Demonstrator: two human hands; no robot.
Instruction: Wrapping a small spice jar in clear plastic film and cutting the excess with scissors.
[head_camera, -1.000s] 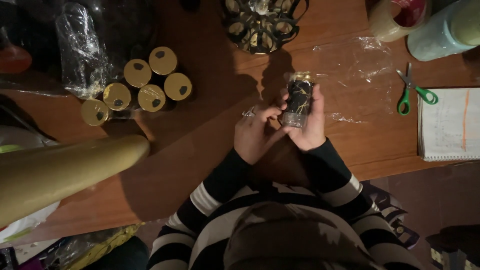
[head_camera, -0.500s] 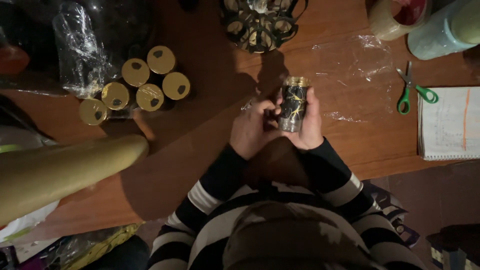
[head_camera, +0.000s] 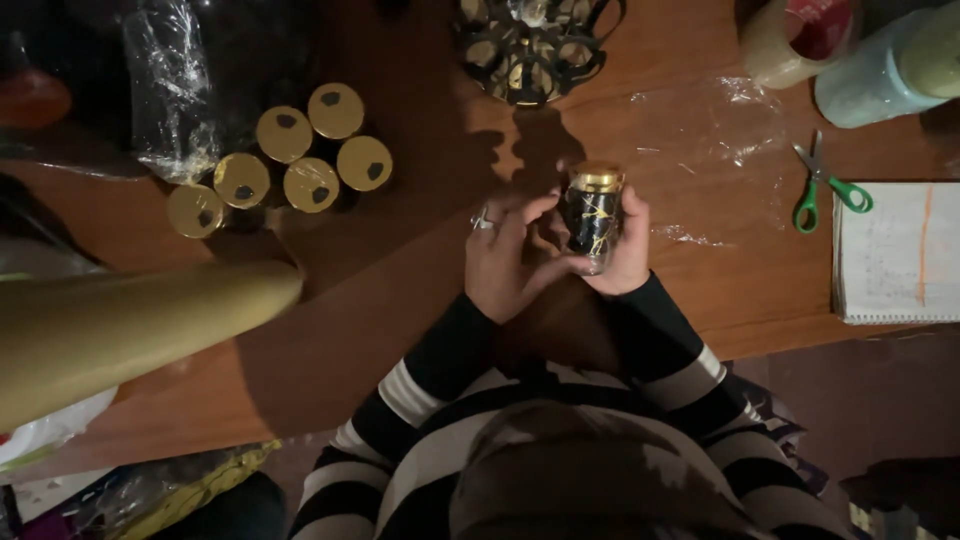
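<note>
Both hands hold a jar (head_camera: 592, 217) over the table (head_camera: 400, 290). Lidded jars (head_camera: 285, 160) cluster far left, scissors (head_camera: 822, 187) and notebook (head_camera: 900, 252) lie right, a wire holder (head_camera: 530, 45) far behind.

Five gold-lidded jars (head_camera: 285, 160) huddle together at the far left of the wooden counter (head_camera: 400, 290), each lid bearing a dark spot. Crumpled clear wrap (head_camera: 175, 85) lies just behind them. A thick gold roll (head_camera: 130, 325) juts across the near left edge. At the far middle stands a black metal holder (head_camera: 530, 45). To the right, a clear plastic sheet (head_camera: 720, 140) lies flat, green-handled scissors (head_camera: 822, 190) beside it, then a notebook (head_camera: 900, 255). A tape roll (head_camera: 795, 35) and a pale bottle (head_camera: 890, 65) sit in the far right corner.
</note>
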